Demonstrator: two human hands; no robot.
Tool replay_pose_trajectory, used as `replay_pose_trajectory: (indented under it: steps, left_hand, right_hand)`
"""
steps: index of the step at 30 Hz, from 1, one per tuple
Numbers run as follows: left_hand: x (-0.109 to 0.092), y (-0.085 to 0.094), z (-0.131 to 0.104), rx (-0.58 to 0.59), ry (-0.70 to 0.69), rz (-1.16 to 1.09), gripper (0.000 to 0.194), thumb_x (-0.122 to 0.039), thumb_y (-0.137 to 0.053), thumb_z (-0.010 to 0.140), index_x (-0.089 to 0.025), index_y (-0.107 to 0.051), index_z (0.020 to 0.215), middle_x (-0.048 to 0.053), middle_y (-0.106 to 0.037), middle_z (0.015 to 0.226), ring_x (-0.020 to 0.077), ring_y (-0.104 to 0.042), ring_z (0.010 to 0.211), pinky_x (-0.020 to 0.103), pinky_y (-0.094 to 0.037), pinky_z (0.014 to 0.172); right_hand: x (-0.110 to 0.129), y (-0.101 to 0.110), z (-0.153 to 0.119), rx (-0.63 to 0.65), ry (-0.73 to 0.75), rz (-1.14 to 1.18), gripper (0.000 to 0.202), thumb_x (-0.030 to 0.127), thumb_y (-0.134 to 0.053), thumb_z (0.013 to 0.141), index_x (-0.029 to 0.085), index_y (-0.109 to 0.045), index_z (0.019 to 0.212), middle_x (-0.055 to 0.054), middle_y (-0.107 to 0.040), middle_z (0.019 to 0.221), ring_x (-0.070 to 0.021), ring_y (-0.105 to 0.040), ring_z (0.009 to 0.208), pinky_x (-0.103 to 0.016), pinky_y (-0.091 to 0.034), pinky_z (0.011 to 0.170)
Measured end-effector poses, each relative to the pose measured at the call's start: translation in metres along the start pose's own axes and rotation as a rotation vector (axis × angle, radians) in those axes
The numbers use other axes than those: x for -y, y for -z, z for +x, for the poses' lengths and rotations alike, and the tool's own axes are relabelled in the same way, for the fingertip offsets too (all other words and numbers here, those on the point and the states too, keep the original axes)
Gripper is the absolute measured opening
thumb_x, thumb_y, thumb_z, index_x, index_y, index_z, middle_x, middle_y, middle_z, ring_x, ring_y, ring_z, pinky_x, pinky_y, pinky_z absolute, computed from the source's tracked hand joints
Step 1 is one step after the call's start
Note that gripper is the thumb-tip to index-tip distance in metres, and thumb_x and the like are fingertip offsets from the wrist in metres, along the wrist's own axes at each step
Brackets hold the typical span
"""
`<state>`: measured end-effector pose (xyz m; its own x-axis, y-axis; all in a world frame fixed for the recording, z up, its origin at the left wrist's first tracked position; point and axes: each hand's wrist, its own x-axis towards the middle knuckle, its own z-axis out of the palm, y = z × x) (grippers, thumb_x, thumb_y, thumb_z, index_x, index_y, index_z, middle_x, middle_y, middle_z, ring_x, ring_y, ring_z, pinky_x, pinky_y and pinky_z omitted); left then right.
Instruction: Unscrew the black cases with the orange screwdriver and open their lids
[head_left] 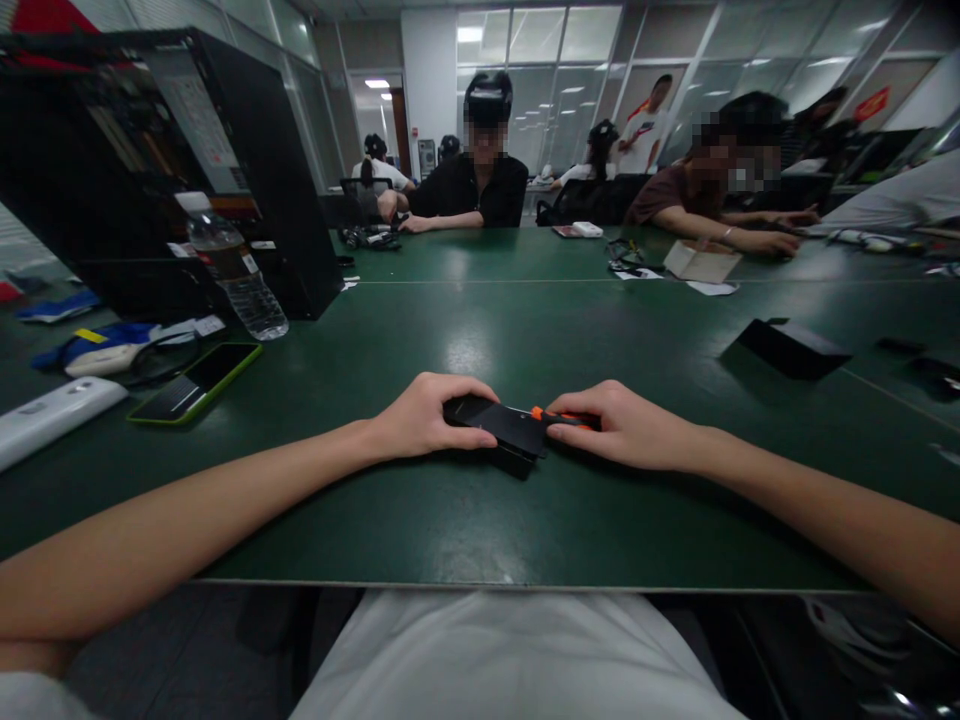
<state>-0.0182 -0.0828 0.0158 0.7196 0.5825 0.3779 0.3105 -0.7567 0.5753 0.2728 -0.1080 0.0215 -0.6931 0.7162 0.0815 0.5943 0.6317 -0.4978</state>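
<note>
On the green table, my left hand [435, 415] is closed around one end of a small black rectangular box-like device [514, 430]. Its exact kind does not show. My right hand [637, 425] grips a screwdriver [566, 416] with an orange and black handle. The thin metal shaft points left and lies along the top of the black device, close to a small screw or hole there. Whether the tip touches the surface, I cannot tell. Part of the handle is hidden inside my right fingers.
Left of my hands stand a phone [196, 383], a white power strip [56, 415], a water bottle [236, 270] and an open computer case [300, 200]. At the right lies a black angular part [791, 348]. Other people sit across the table [450, 530], near a small beige box [701, 262].
</note>
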Motion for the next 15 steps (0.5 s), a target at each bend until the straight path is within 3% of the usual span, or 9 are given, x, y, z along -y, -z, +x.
replay_pose_trajectory:
  steps: [10,15]
  left_hand:
    - [-0.004,0.002,0.002,0.059,0.083,-0.083,0.049,-0.048,-0.080,0.079,-0.015,-0.070,0.114,0.006,-0.074,0.104,0.0204,-0.067,0.092,0.028,-0.048,0.082]
    - [-0.008,0.001,0.004,0.067,0.153,-0.134,0.048,-0.046,-0.080,0.079,-0.015,-0.069,0.114,0.006,-0.072,0.105,0.0208,-0.066,0.094,0.029,-0.048,0.082]
  right_hand:
    - [-0.007,0.006,-0.004,-0.013,0.072,-0.340,0.037,0.044,-0.044,0.102,0.018,-0.069,0.099,-0.006,-0.071,0.085,-0.0161,-0.063,0.071,-0.027,-0.040,0.065]
    - [-0.015,0.016,-0.008,0.040,-0.035,-0.493,0.039,0.047,-0.042,0.101,0.020,-0.070,0.104,-0.006,-0.070,0.084,-0.0191,-0.064,0.072,-0.030,-0.038,0.065]
